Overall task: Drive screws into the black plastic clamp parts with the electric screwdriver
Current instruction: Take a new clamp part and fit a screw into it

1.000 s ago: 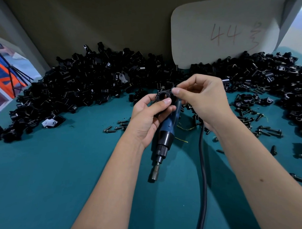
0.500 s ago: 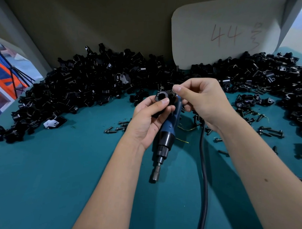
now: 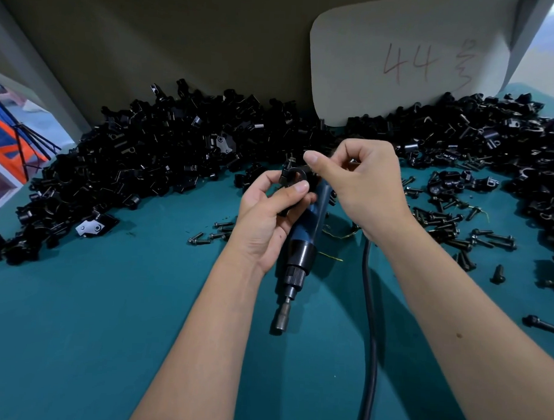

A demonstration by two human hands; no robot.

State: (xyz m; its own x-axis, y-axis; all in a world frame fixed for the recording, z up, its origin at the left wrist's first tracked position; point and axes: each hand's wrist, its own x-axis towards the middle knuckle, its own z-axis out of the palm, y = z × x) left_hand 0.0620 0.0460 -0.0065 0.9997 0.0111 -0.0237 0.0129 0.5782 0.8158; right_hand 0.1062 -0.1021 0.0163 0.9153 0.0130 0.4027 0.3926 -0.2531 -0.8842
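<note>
Nearest the camera, two bare forearms reach forward over a teal cloth-covered work table (image 3: 76, 344). A thick black power cable (image 3: 371, 354) runs along the table between the forearms and passes out of sight under the right wrist. The blue and black electric screwdriver (image 3: 303, 242) lies in line with the left forearm, its metal bit socket (image 3: 281, 323) pointing back toward the camera, and its upper body is held against the left palm. The left hand (image 3: 266, 222) is clenched around that screwdriver body, while its thumb and fingertips also grip a black plastic clamp part with a round opening (image 3: 294, 176) at the top of the hand. The right hand (image 3: 364, 184) has its fingers curled, with forefinger and thumb pinched together just above and beside the clamp part; whatever sits between those fingertips is too small and blurred to identify. A few loose dark screws (image 3: 205, 237) lie on the cloth just left of the left hand. A larger scatter of dark screws (image 3: 475, 238) lies on the right side of the table, beyond the right forearm. Farther back, a long heap of black plastic clamp parts (image 3: 161, 161) stretches across the table against a dull brown back panel (image 3: 181, 40). A pale rounded card marked "44" in red (image 3: 406, 60) leans upright on that panel behind the heap.
</note>
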